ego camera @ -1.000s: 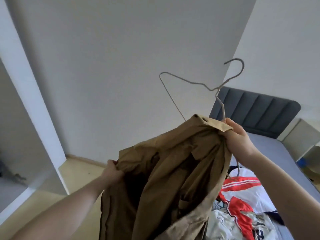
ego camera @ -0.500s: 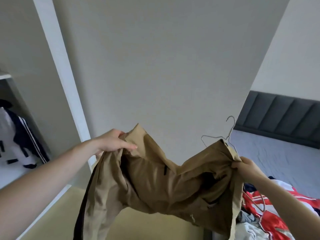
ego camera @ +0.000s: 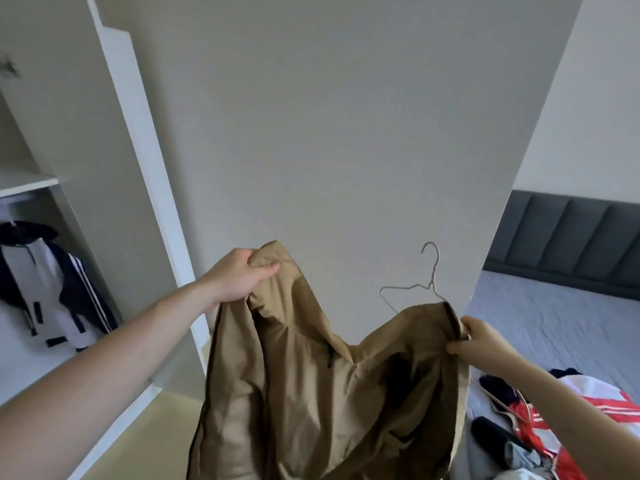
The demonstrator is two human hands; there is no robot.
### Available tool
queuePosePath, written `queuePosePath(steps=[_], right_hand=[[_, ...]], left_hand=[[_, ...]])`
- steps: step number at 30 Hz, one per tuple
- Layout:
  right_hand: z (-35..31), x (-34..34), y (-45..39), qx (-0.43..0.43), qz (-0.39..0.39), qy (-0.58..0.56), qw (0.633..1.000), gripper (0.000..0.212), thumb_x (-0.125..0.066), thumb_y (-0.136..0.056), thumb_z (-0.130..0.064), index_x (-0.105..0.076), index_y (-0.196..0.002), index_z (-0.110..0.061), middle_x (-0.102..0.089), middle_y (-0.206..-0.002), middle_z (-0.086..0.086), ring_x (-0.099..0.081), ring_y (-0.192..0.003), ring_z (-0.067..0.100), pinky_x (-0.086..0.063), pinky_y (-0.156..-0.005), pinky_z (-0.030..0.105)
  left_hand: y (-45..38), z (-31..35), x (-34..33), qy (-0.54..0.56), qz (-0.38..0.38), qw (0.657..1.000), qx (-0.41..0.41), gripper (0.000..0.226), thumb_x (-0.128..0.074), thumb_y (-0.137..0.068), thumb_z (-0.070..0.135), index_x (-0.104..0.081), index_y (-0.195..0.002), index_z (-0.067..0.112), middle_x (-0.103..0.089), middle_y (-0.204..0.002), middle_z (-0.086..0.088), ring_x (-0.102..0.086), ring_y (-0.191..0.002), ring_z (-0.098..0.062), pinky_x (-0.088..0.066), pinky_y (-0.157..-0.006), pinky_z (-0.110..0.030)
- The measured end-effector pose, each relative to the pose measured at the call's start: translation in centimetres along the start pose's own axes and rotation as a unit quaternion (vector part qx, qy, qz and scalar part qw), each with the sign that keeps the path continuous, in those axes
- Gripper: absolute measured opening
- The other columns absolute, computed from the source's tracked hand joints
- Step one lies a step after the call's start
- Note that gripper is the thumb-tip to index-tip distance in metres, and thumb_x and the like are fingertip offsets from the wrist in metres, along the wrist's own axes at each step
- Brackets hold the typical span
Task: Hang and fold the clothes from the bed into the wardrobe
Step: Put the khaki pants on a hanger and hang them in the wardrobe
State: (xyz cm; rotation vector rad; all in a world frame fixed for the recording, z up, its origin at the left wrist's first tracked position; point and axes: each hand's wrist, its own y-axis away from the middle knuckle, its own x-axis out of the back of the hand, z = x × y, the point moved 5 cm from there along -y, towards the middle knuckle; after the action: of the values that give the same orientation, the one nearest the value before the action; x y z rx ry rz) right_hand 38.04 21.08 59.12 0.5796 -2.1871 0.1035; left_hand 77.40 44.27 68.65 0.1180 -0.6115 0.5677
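A tan jacket (ego camera: 311,393) hangs spread between my two hands in front of a grey wall. My left hand (ego camera: 239,277) grips one upper corner of it, raised at centre left. My right hand (ego camera: 479,339) grips the opposite edge at the right, together with a thin wire hanger (ego camera: 420,289) whose hook sticks up above the cloth. The hanger's lower part is hidden behind the jacket. The open wardrobe (ego camera: 41,181) stands at the left. On the bed (ego camera: 554,317) at the right lies a pile of clothes (ego camera: 526,424), red, white and dark.
A dark and white jacket (ego camera: 45,282) hangs inside the wardrobe under a shelf. A white wardrobe side panel (ego camera: 145,168) runs between wardrobe and wall. A dark padded headboard (ego camera: 571,237) stands behind the bed. Pale floor (ego camera: 138,438) shows below.
My left hand has risen from low on the jacket to a top corner and pulled it leftward, spreading the cloth. My view has turned left, bringing the wardrobe into sight.
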Motion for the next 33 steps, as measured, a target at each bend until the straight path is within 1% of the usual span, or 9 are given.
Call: queuePosePath(steps=[3, 5, 9, 15, 19, 24, 27, 29, 33], right_hand=[[-1.1, 0.1, 0.8, 0.041, 0.017, -0.03, 0.999, 0.032, -0.078, -0.085, -0.034, -0.058, -0.089, -0.011, -0.063, -0.075, 0.009, -0.058, -0.066, 0.024, -0.045, -0.061, 0.035], [-2.3, 0.8, 1.5, 0.092, 0.051, -0.051, 0.993, 0.036, -0.069, -0.092, -0.044, -0.053, -0.077, -0.015, -0.05, -0.06, -0.004, -0.046, -0.056, 0.017, -0.036, -0.056, 0.032], [-5.0, 1.5, 3.3, 0.177, 0.042, -0.08, 0.98, 0.044, -0.048, -0.104, -0.04, -0.049, -0.064, -0.023, -0.043, -0.053, -0.008, -0.036, -0.048, 0.007, -0.032, -0.054, 0.028], [-6.1, 0.9, 6.8, 0.232, 0.037, -0.103, 0.967, 0.042, -0.048, -0.103, -0.039, -0.053, -0.065, -0.023, -0.034, -0.054, -0.004, -0.029, -0.048, 0.009, -0.027, -0.048, 0.02], [-6.1, -0.8, 8.0, 0.231, -0.014, -0.106, 0.967, 0.041, -0.048, -0.103, -0.036, -0.056, -0.067, -0.019, -0.036, -0.054, -0.004, -0.032, -0.052, 0.01, -0.026, -0.052, 0.023], [-7.2, -2.1, 8.5, 0.233, -0.048, -0.088, 0.967, 0.04, -0.048, -0.105, -0.03, -0.058, -0.07, -0.012, -0.04, -0.057, -0.003, -0.035, -0.055, 0.014, -0.029, -0.059, 0.033], [-8.1, -2.5, 8.6, 0.242, -0.055, -0.085, 0.965, 0.04, -0.048, -0.104, -0.03, -0.058, -0.071, -0.009, -0.04, -0.058, -0.001, -0.034, -0.056, 0.019, -0.029, -0.059, 0.035], [-8.8, -2.8, 8.8, 0.249, -0.051, -0.081, 0.964, 0.04, -0.048, -0.104, -0.033, -0.058, -0.07, -0.016, -0.037, -0.057, -0.001, -0.032, -0.055, 0.016, -0.029, -0.057, 0.033], [-10.3, -4.2, 8.9, 0.273, -0.026, -0.057, 0.96, 0.037, -0.048, -0.103, -0.037, -0.053, -0.068, -0.025, -0.032, -0.054, -0.003, -0.027, -0.051, 0.009, -0.023, -0.05, 0.023]], left_hand=[[-0.6, 1.5, 1.3, 0.05, 0.071, 0.996, -0.013, 0.037, -0.069, -0.088, 0.047, -0.052, -0.063, 0.026, -0.055, -0.063, 0.008, -0.055, -0.06, -0.012, -0.042, -0.068, -0.031], [-0.9, 2.1, 1.4, 0.04, 0.086, 0.995, -0.028, 0.039, -0.068, -0.091, 0.043, -0.054, -0.059, 0.026, -0.052, -0.06, 0.011, -0.053, -0.057, -0.01, -0.04, -0.062, -0.027], [-1.3, 2.1, -0.4, -0.017, 0.085, 0.995, -0.046, 0.046, -0.066, -0.093, 0.036, -0.049, -0.051, 0.032, -0.041, -0.048, 0.015, -0.042, -0.046, -0.005, -0.032, -0.046, -0.014], [-1.9, -0.4, 1.2, -0.066, 0.128, 0.99, -0.002, 0.033, -0.067, -0.095, 0.031, -0.058, -0.067, 0.015, -0.049, -0.055, 0.007, -0.055, -0.063, -0.024, -0.053, -0.069, -0.037], [-1.7, -2.2, 2.1, -0.113, 0.136, 0.984, 0.02, 0.035, -0.066, -0.094, 0.033, -0.063, -0.083, 0.0, -0.053, -0.061, 0.0, -0.064, -0.067, -0.035, -0.053, -0.066, -0.037], [-1.4, -2.9, 3.5, -0.136, 0.158, 0.978, 0.023, 0.03, -0.064, -0.094, 0.034, -0.066, -0.081, 0.007, -0.064, -0.071, -0.005, -0.065, -0.076, -0.033, -0.047, -0.065, -0.033], [-1.3, -3.2, 5.1, -0.137, 0.176, 0.974, 0.034, 0.034, -0.064, -0.093, 0.037, -0.06, -0.071, 0.011, -0.06, -0.065, -0.001, -0.064, -0.064, -0.026, -0.042, -0.056, -0.027], [-1.1, -3.2, 6.0, -0.136, 0.181, 0.973, 0.039, 0.038, -0.064, -0.093, 0.039, -0.056, -0.067, 0.013, -0.054, -0.059, 0.002, -0.063, -0.053, -0.023, -0.039, -0.052, -0.026], [-0.8, -2.3, 6.6, -0.118, 0.173, 0.977, 0.024, 0.038, -0.066, -0.092, 0.04, -0.06, -0.077, 0.006, -0.05, -0.053, 0.005, -0.064, -0.048, -0.027, -0.044, -0.052, -0.026]])
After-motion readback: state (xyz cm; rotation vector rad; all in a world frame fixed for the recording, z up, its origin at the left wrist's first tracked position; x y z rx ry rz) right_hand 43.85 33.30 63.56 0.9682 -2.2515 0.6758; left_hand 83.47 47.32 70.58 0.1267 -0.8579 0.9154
